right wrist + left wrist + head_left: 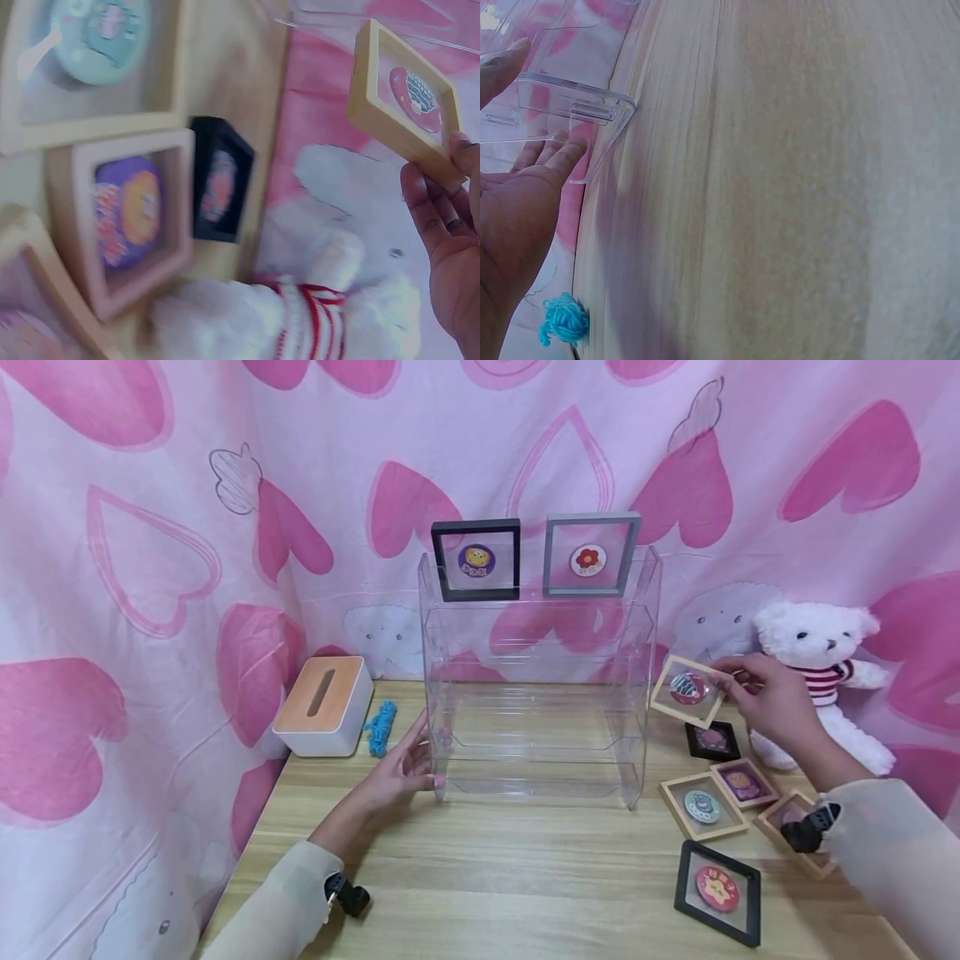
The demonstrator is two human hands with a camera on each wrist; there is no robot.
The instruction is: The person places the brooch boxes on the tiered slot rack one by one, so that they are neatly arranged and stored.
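Observation:
My right hand (768,693) pinches a light wood display frame (672,693) by its right edge, holding it up off the table beside the rack. Inside it is a red badge (416,99) with a dark and white pattern. A clear acrylic tiered rack (536,789) stands in the middle, and my left hand (401,768) grips the lower part of its left side panel. The left wrist view shows thumb and fingers on either side of that panel (611,112). On the top tier stand a black frame (476,595) with a purple badge and a grey frame (551,556) with a flower badge.
Several framed badges lie at the right: two black frames (681,885) (697,752), wooden ones (678,814) and a pinkish frame (180,217). A white teddy bear (798,631) sits behind them. At the left are a tissue box (348,718) and blue yarn (381,728).

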